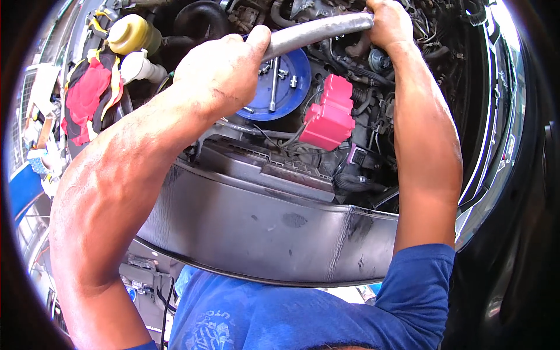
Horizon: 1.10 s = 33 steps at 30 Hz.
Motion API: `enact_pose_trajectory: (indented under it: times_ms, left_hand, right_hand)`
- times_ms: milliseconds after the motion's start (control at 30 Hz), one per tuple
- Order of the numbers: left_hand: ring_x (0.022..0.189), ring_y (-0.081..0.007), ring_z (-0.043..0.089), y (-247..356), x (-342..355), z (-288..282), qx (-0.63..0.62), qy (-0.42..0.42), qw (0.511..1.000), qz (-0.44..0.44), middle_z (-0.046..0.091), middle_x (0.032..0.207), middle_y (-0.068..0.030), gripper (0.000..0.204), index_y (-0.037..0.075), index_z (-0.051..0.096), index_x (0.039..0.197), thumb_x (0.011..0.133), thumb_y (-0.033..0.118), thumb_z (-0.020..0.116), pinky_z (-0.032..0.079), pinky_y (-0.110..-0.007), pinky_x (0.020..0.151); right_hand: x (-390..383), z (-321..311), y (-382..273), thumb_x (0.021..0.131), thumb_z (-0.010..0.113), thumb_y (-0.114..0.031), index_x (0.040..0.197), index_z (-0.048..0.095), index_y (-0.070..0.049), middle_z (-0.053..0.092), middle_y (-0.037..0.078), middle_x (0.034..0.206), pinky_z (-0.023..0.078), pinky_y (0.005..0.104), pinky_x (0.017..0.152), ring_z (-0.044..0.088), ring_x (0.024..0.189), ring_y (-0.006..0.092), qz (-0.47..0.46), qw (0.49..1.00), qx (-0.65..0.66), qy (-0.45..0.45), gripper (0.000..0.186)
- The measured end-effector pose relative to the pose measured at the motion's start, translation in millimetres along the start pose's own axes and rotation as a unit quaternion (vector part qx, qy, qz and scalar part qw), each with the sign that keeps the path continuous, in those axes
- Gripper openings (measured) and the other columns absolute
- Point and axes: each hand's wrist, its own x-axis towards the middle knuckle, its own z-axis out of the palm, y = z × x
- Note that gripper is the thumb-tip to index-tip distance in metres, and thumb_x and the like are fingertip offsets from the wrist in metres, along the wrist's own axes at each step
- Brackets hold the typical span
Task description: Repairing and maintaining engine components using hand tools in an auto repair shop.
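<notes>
While the left hand (224,69) closes in a fist around one end of a thick grey tube (318,36), its thumb lying along the top, the right hand (391,24) is at the other end; it appears curled around it, though its fingers are partly hidden and run to the upper edge of the view. The tube spans the gap between the hands, raised above the engine bay. It bows gently upward, looks smooth and rounded, and carries pale highlights and darker scuffs along its dull surface.

Beneath it sits a round blue tray (301,96) with a slim metal bar (274,84) and small metal fittings. Just right of the tray stands a red, stepped plastic cover (329,119). Farther left are a yellowish reservoir (133,35) and a red-and-black cloth item (90,96). Nearest the body, a grey padded cover (268,224) drapes across the vehicle's front edge.
</notes>
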Motion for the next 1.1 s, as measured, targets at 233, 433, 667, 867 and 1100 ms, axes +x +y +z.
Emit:
enact_pose_trajectory:
  times_ms: [233,433,667,867,1100]
  left_hand:
    - [0.092,-0.0388,0.070,-6,6,-11,0.003,-0.020,1.000,0.004,0.068,0.100,-0.0204,0.029,0.007,0.051,0.120,0.091,0.006,0.056,0.056,-0.049,0.079]
    - [0.091,-0.0388,0.070,-12,10,-11,-0.002,-0.011,1.000,0.018,0.068,0.097,-0.0212,0.031,0.008,0.050,0.120,0.091,0.007,0.057,0.056,-0.049,0.078]
    - [0.089,-0.0403,0.070,-24,19,-15,-0.011,-0.014,0.999,0.035,0.069,0.096,-0.0210,0.029,0.007,0.052,0.119,0.090,0.009,0.057,0.056,-0.050,0.076]
    - [0.092,-0.0403,0.069,-7,1,-11,-0.072,-0.026,0.997,-0.005,0.066,0.102,-0.0218,0.042,0.010,0.048,0.130,0.089,0.010,0.056,0.056,-0.049,0.080]
    - [0.087,-0.0386,0.070,-1,-6,-39,-0.082,0.022,0.996,-0.006,0.067,0.096,-0.0192,0.046,0.010,0.053,0.130,0.085,0.011,0.060,0.057,-0.049,0.079]
  right_hand:
    - [1,4,0,0.078,0.073,-0.012,0.096,0.069,-0.009,0.066,0.014,0.100,0.053,0.0458,0.089,0.065,0.102,0.0363,-0.010,1.000,-0.002,0.003,0.018]
    - [2,13,2,0.071,0.073,-0.006,0.088,0.069,-0.010,0.067,0.011,0.094,0.054,0.0451,0.085,0.066,0.096,0.0357,0.006,0.999,0.023,0.038,0.018]
    - [5,6,-2,0.075,0.072,-0.012,0.092,0.072,-0.011,0.070,0.014,0.098,0.056,0.0448,0.087,0.069,0.096,0.0355,0.005,1.000,-0.002,0.010,0.016]
    - [-4,-13,-6,0.079,0.069,-0.005,0.110,0.063,-0.005,0.062,0.023,0.111,0.052,0.0464,0.096,0.063,0.111,0.0408,0.120,0.990,0.051,-0.058,0.032]
    - [6,-34,15,0.081,0.066,-0.008,0.106,0.067,-0.005,0.067,0.024,0.108,0.052,0.0461,0.095,0.064,0.108,0.0410,0.111,0.989,0.086,-0.050,0.025]
